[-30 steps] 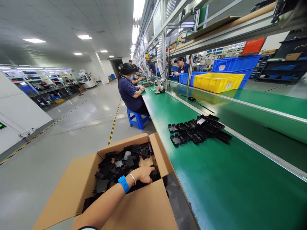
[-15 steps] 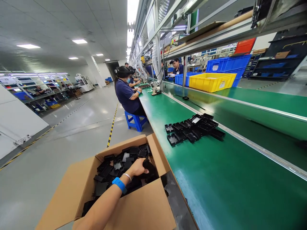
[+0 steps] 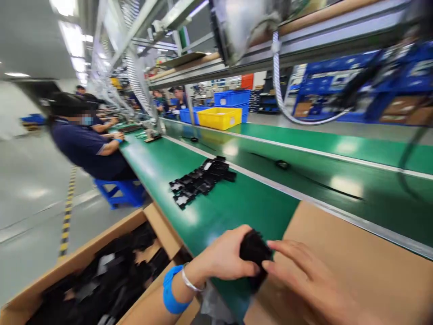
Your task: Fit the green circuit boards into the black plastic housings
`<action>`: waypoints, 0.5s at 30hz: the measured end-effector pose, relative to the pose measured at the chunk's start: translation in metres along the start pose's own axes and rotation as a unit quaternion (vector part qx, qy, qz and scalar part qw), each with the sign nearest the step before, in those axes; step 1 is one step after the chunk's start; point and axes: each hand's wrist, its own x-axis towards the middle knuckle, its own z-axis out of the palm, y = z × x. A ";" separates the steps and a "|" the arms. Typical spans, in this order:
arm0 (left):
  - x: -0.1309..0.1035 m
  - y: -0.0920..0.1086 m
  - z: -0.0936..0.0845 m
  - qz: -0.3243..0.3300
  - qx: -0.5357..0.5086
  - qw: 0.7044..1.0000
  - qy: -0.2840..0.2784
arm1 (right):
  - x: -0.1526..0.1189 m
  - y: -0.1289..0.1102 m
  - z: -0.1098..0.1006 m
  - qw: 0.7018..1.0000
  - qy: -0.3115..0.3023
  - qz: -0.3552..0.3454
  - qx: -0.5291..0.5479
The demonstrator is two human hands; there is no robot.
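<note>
The left hand point(image 3: 225, 257) has its grip clasped around a blurred, black, blocky plastic bundle point(image 3: 254, 248), which sits between thumb and fingers and juts below the thumb. The right hand point(image 3: 304, 273) meets the bundle's right side with its fingertips; whether this grip grasps too, I cannot tell. Beneath are the smooth green desk point(image 3: 270, 203) and brown cardboard point(image 3: 355, 253).

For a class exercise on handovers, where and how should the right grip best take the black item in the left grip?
I'd probably pinch the black item by its right side, coming from the right. The left grip wraps its left side, thumb over the near face, leaving the right side exposed; the right grip is there. Blur hides finer shape.
</note>
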 end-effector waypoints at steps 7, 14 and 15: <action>0.122 0.087 0.090 0.145 0.031 0.971 -0.188 | -0.098 0.034 -0.062 0.975 -0.021 0.198 -0.094; 0.149 0.089 0.161 0.216 0.120 0.956 -0.158 | -0.161 0.037 -0.058 0.915 -0.152 0.370 -0.047; 0.149 0.088 0.162 0.229 0.120 0.951 -0.168 | -0.159 0.037 -0.059 0.914 -0.162 0.371 -0.032</action>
